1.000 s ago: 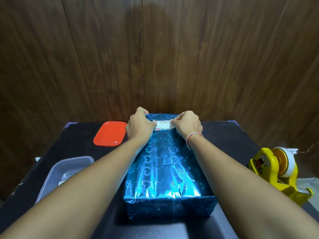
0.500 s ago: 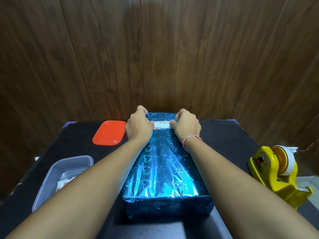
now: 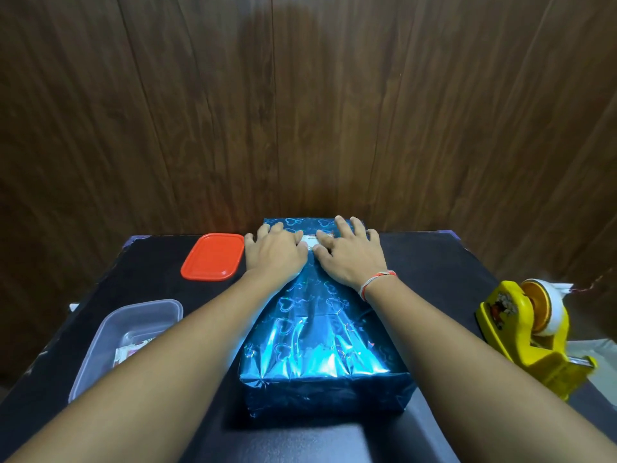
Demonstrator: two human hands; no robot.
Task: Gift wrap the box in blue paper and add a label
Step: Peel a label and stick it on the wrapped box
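A box wrapped in shiny blue paper with a heart pattern [image 3: 320, 342] lies lengthwise on the black table [image 3: 434, 262]. A small white label [image 3: 310, 239] sits on its top near the far end, mostly covered by my hands. My left hand [image 3: 275, 252] lies flat on the box with straight fingers, touching the label's left end. My right hand [image 3: 350, 252] lies flat beside it, fingers spread, pressing on the label's right end. A red and white thread band is on my right wrist.
An orange lid [image 3: 213, 257] lies left of the box at the back. A clear plastic container [image 3: 130, 339] with small printed items stands at the left. A yellow tape dispenser [image 3: 531, 332] stands at the right edge. A wooden wall rises behind the table.
Both hands have gone from curled, pinching the label's ends, to flat with fingers stretched out over the label and the box top. The box has not moved.
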